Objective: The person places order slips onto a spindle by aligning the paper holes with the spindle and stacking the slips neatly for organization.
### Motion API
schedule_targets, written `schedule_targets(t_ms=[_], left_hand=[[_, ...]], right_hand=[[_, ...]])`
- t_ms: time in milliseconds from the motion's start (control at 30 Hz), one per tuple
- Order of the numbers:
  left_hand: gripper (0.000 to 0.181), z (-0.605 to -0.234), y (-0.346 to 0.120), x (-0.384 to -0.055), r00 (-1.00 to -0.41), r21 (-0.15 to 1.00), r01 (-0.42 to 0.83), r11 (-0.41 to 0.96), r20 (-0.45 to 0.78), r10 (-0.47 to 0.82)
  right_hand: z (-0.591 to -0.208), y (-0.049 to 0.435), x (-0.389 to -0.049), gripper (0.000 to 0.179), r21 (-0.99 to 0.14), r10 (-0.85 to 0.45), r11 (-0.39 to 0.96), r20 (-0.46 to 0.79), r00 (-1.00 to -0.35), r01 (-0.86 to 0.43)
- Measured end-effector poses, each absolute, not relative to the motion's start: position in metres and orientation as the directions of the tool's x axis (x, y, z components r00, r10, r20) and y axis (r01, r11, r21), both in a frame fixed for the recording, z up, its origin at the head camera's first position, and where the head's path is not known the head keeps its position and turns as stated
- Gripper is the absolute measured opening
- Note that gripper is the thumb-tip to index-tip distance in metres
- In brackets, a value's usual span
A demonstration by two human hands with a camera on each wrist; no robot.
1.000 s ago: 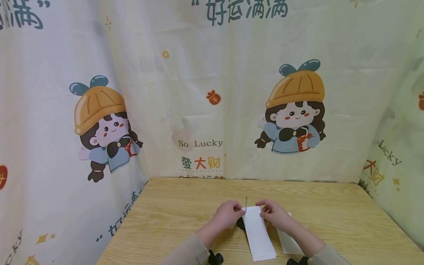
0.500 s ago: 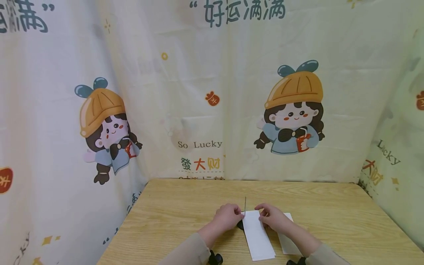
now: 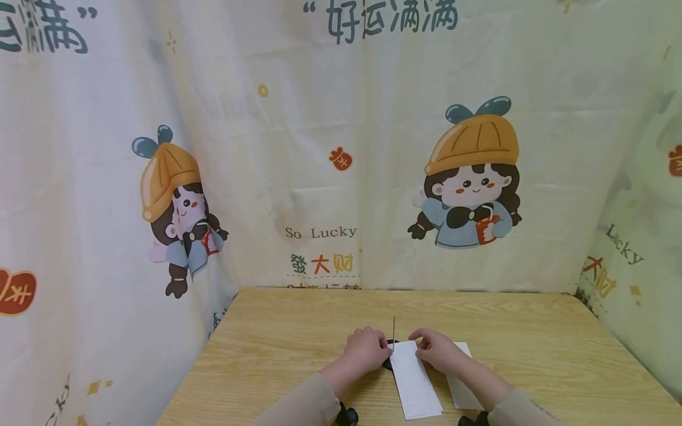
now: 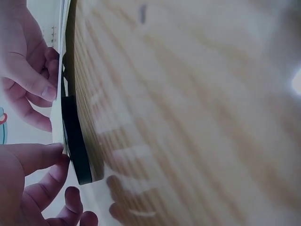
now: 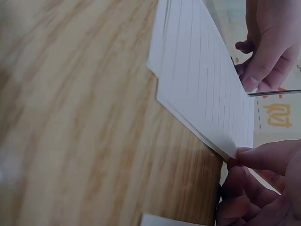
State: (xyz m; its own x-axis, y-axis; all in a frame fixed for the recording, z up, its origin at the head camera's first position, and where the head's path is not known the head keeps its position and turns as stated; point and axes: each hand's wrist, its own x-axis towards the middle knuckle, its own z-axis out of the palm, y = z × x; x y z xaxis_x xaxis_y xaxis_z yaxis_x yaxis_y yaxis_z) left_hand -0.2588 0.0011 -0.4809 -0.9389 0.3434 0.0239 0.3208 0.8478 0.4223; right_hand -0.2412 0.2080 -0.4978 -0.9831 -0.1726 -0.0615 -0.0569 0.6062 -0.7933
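Lined white paper slips (image 3: 417, 381), seemingly a small stack, slope between my two hands. My left hand (image 3: 367, 348) pinches their far left corner between thumb and fingers. The far right edge is pinched by my right hand (image 3: 439, 351). A thin metal bill spike (image 3: 394, 327) stands upright at the left corner; in the right wrist view its rod (image 5: 275, 92) comes out of the paper beside the left thumb. Its black round base (image 3: 387, 363) lies on the table, partly hidden by paper and hand. In the left wrist view the paper's far end is above this base (image 4: 77, 141).
More white paper (image 3: 462, 387) lies on the wooden table (image 3: 288, 331) under the right forearm, partly covered. Black wrist devices (image 3: 347, 415) sit at both cuffs. A printed curtain (image 3: 298, 148) hangs behind the table and along both sides.
The paper's far end has come down a little along the spike, with both hands lowering slightly. More of the black base shows behind it. The left curtain has shifted in its folds.
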Motion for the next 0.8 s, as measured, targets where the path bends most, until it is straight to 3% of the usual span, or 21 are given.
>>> schedule_targets(t_ms=[333, 633, 800], left_hand=[[0.029, -0.480, 0.001, -0.256, -0.948, 0.377, 0.294, 0.878, -0.005, 0.319], [0.024, -0.487, -0.002, -0.258, -0.955, 0.434, 0.256, 0.864, -0.027, 0.297], [0.035, -0.490, -0.005, -0.258, -0.952, 0.425, 0.265, 0.866, -0.025, 0.304]], right_hand=[[-0.496, 0.199, -0.240, 0.027, -0.728, -0.118, 0.685, -0.076, -0.990, -0.026], [-0.496, 0.201, -0.240, 0.035, -0.692, -0.100, 0.722, -0.083, -0.992, -0.015], [-0.496, 0.208, -0.235, 0.035, -0.705, -0.103, 0.709, -0.057, -0.993, -0.033]])
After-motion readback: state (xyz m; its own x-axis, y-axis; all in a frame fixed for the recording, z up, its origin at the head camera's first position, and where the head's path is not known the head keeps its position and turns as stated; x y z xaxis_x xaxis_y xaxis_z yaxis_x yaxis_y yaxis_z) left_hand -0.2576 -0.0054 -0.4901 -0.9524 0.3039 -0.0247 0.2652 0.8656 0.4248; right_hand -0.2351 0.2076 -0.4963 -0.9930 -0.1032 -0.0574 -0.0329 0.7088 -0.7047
